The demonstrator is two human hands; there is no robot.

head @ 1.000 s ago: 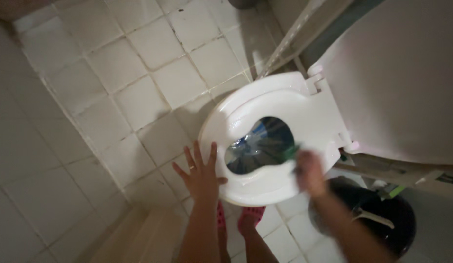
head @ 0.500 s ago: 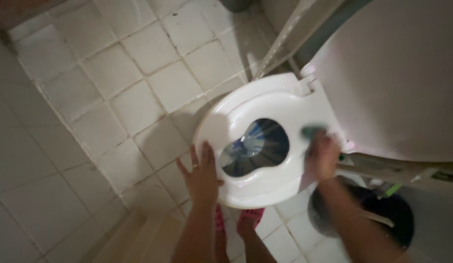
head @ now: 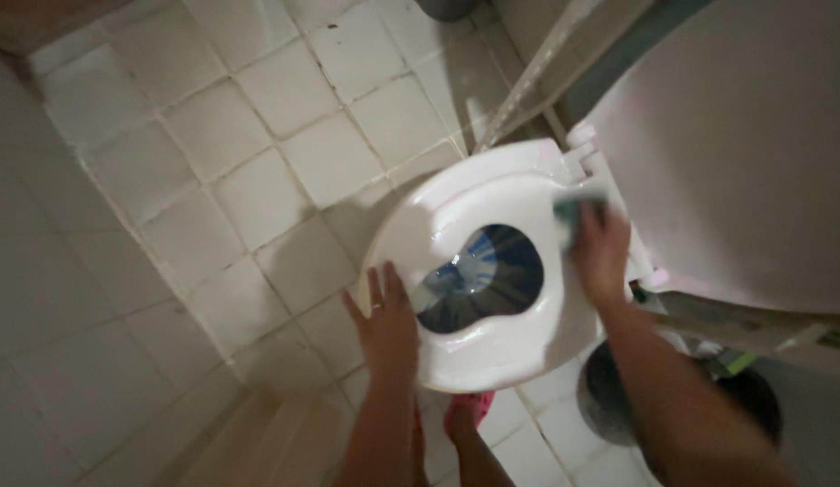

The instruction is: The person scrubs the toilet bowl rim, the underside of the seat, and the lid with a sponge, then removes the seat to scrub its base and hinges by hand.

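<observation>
Mostly, right hand [head: 600, 252] hides sponge [head: 569, 209].

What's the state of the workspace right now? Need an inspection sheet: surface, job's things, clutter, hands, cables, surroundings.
Surface: white toilet seat, down and glossy; bowl water visible through the opening.
Job's things: green scrub pad pressed on the seat's rear right side, near the hinge.
Clutter: dark round bin on the floor to the right, partly hidden by the forearm.
Hands: left hand flat on the seat's front left edge, fingers spread; right hand closed on the pad.
Cables: nothing seen.
Surroundings: pale tiled floor with dark grout; raised lid at right; pink footwear below the seat; dim light.
</observation>
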